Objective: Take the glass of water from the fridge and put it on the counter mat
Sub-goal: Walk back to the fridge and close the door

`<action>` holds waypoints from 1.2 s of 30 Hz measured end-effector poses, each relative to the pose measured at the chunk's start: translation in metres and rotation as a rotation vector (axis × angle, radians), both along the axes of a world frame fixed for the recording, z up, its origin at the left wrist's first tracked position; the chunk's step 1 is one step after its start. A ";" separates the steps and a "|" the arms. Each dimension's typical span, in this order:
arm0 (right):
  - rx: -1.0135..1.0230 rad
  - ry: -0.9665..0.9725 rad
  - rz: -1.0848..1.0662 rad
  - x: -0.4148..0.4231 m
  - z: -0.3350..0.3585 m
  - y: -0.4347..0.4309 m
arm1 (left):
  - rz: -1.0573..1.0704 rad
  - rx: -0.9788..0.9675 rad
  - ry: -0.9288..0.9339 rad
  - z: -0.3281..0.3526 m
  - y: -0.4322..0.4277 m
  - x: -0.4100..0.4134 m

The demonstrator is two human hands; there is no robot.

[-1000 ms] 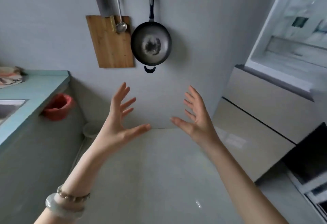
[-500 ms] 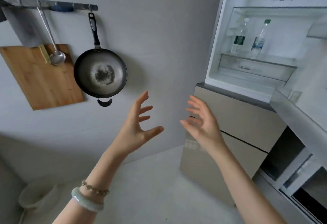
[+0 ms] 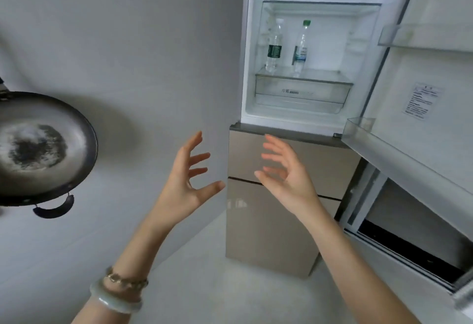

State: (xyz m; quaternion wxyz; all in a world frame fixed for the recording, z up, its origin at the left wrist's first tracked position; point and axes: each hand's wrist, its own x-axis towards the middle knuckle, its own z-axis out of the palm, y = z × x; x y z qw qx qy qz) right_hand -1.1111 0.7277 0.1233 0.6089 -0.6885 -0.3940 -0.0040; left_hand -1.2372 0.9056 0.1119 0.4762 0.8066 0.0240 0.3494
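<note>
view swung right onto fridge [image 3: 302, 72] | left hand [image 3: 183, 182] spread, empty | right hand [image 3: 286, 177] spread, empty

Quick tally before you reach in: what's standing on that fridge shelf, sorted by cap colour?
White-capped bottle: 1
Green-capped bottle: 1
Glass of water: 0 in view
Total on the shelf: 2
Both the left hand and the right hand are open and empty.

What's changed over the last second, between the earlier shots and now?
The view has swung right: the pan slid to the left edge, the cutting board and counter dropped out, and the open fridge with two bottles came into view. The left hand and right hand stay raised, open and empty.
</note>
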 end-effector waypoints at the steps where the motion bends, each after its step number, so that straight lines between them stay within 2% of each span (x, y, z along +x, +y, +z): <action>1: 0.005 -0.006 -0.053 0.002 0.000 0.004 | -0.046 0.004 0.006 0.002 0.010 0.009; 9: 0.011 0.009 -0.342 0.001 0.002 0.033 | -0.347 0.059 0.039 0.019 0.066 0.063; 15: 0.026 0.047 -0.572 -0.010 0.004 0.013 | -0.558 0.078 0.069 0.019 0.053 0.103; 24: -0.035 0.001 -0.972 -0.032 0.012 -0.090 | -0.925 0.138 0.074 0.007 -0.060 0.178; 30: -0.020 -0.015 -1.103 -0.032 0.018 -0.154 | -1.061 0.164 0.056 0.003 -0.143 0.209; 33: -0.018 -0.028 -1.125 -0.022 0.024 -0.185 | -1.111 0.249 0.070 0.002 -0.184 0.226; 36: -0.018 -0.047 -1.162 -0.012 0.027 -0.220 | -1.115 0.446 0.050 -0.006 -0.227 0.247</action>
